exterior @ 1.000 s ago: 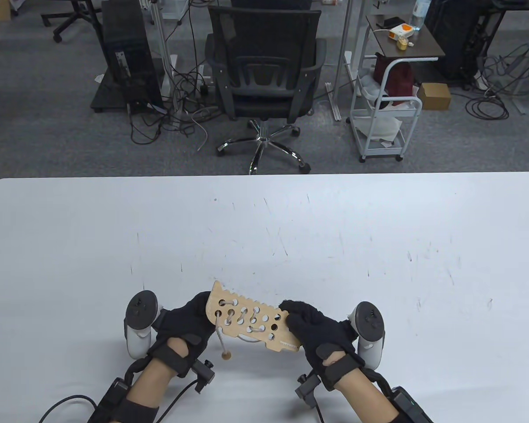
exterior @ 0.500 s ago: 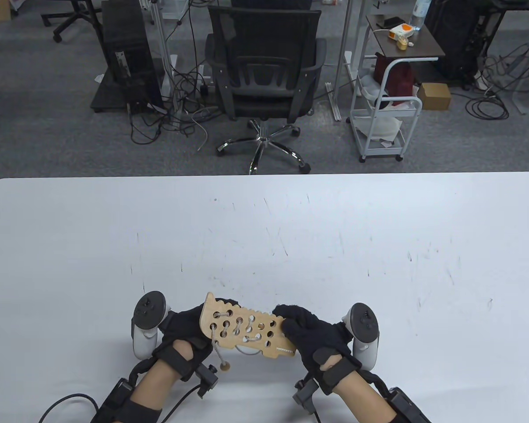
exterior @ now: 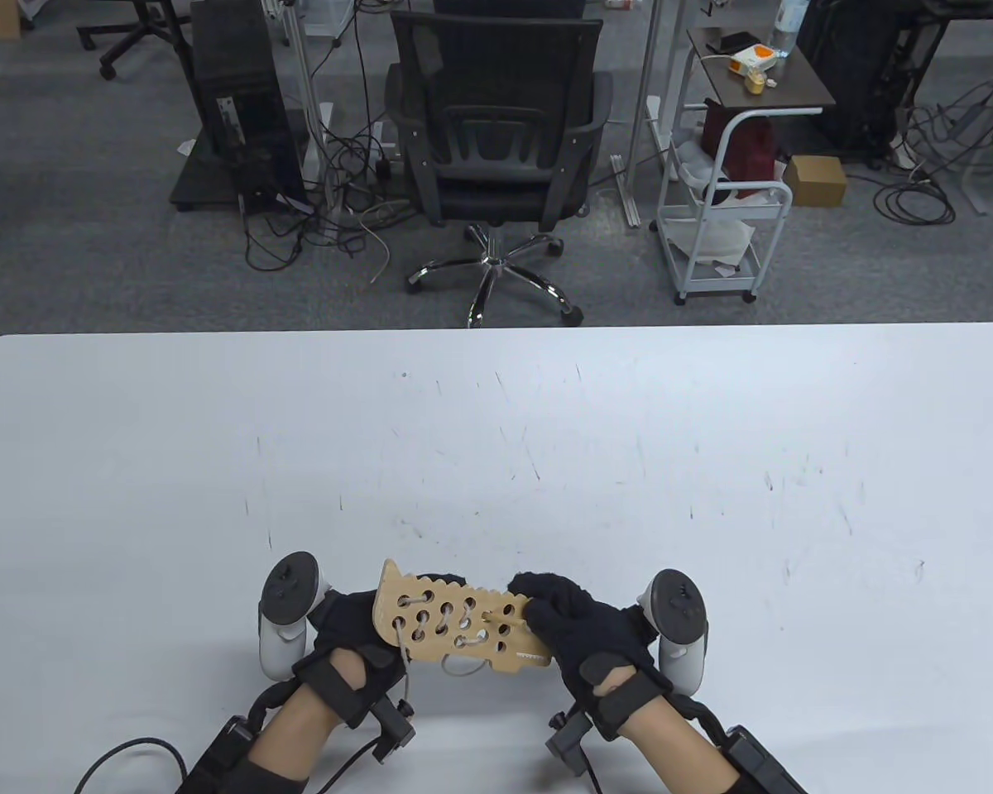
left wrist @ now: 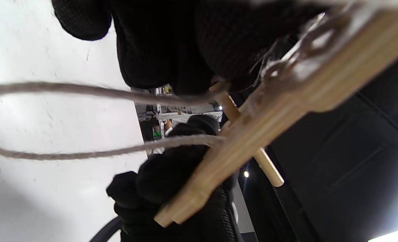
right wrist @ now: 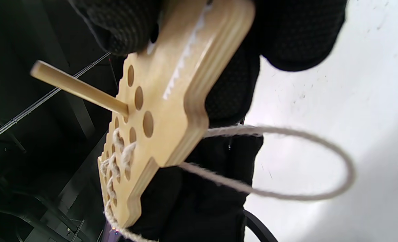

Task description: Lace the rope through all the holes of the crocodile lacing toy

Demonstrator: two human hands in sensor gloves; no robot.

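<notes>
- The toy, a flat wooden crocodile board full of round holes, is held just above the near edge of the white counter, between the two gloved hands.
- The left hand grips the toy's left end; its fingers curl over the far edge (only their tips show past the wood in the table view).
- The right hand grips the right end, by the printed teeth, with thumb on the top face and fingers under it, as the right wrist view shows.
- Neither hand's grip is slack; both are closed round the board.
- The rope zigzags through the holes on the left part of the toy, and several holes toward the right end show empty.
- A wooden needle on the rope's end sticks up through a hole near the right end, tilted, with its tip free in the air.
- Under the board a loop of rope hangs clear of the counter, running from the laced holes round to the hole with the needle.
- Another length of rope drops from the left end past the left wrist (where it ends is hidden).
- Past the counter stand an office chair and a small white cart.
</notes>
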